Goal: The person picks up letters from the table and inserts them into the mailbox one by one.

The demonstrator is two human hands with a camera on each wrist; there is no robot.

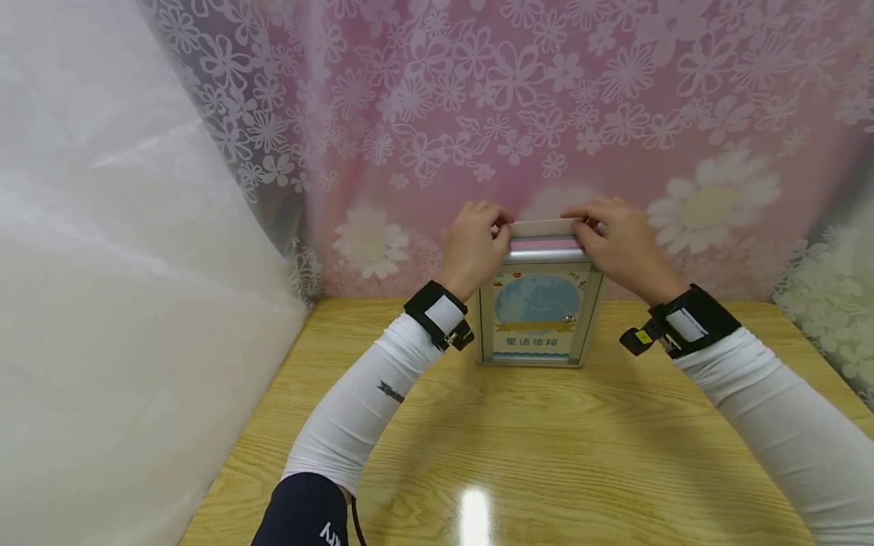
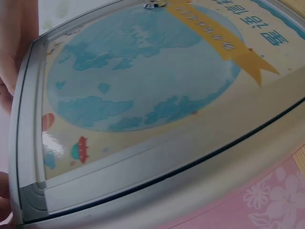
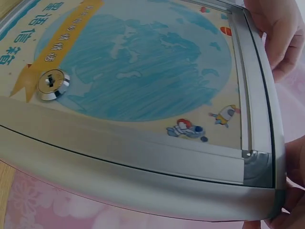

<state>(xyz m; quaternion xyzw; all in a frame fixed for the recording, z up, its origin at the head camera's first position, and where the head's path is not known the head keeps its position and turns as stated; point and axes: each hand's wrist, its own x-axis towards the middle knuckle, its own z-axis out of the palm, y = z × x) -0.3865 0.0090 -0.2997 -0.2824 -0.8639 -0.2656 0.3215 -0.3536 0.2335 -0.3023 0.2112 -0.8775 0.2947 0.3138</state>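
A silver-framed letter box (image 1: 542, 349) stands upright on the table. Its front panel shows a blue globe, a yellow ribbon, Chinese lettering and a round key lock (image 3: 53, 84). Over its top edge, a thin white sheet (image 1: 543, 228) spans between both hands. My left hand (image 1: 473, 246) pinches the sheet's left end beside the box's top left corner. At the opposite end my right hand (image 1: 623, 249) pinches it between thumb and fingers. Both wrist views show the box front (image 2: 147, 71) close up, fingers along its top edge; the sheet is hidden there.
The wood-grain table (image 1: 546, 447) extends in front of the box. Behind it hangs a pink flowered curtain (image 1: 437, 98). A whitish sheet-like covering (image 1: 123, 265) borders the left side, and pale floral fabric (image 1: 840, 303) the right.
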